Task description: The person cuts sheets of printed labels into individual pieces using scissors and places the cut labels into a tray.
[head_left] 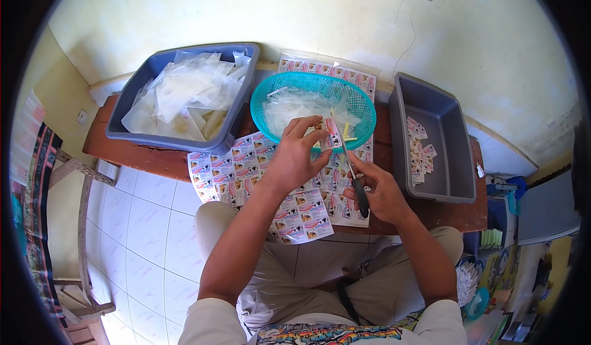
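My left hand [297, 154] pinches a small printed label [330, 133] over the front rim of a turquoise plastic basket [261, 94]. Dark-handled scissors [359, 192] are gripped in my right hand [380, 191], their blades pointing up along the label's right edge. Whether the blades touch the paper I cannot tell. Inside the basket lie clear plastic pieces [298, 106] and thin yellowish paper strips [346, 129]. Printed label sheets [301, 217] spread over the bench beneath my hands, one hanging past its front edge.
On the left of the wooden bench [98, 137] stands a grey tub [237, 114] heaped with clear plastic bags [191, 89]. At the right, another grey tub [452, 154] holds several cut labels [420, 151]. A pale wall [246, 12] rises behind.
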Tool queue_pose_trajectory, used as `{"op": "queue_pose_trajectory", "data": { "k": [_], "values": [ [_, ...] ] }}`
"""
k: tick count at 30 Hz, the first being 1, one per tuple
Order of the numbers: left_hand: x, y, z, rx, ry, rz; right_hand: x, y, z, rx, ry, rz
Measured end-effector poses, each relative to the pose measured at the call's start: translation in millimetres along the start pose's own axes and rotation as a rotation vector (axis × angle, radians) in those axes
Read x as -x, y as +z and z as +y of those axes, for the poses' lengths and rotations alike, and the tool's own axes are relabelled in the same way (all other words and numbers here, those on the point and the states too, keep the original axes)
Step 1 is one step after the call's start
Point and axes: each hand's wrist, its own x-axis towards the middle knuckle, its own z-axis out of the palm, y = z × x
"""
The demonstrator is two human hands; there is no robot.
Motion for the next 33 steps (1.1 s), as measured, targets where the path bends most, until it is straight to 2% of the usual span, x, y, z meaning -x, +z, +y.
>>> {"op": "queue_pose_trajectory", "data": {
  "k": [10,12,16,33],
  "values": [
    [1,0,-1,-0.008,-0.007,0.005,-2,-3,-6,-0.064,0.034,0.006],
    [0,-1,-2,-0.016,-0.003,0.009,0,-1,-15,-0.164,0.067,0.011],
    [1,-4,-4,-0.028,0.000,0.020,3,-3,-12,-0.178,0.007,0.002],
    [27,-25,9,-0.093,-0.006,-0.027,26,-8,-10,-0.024,0.034,-0.124]
  ]
}}
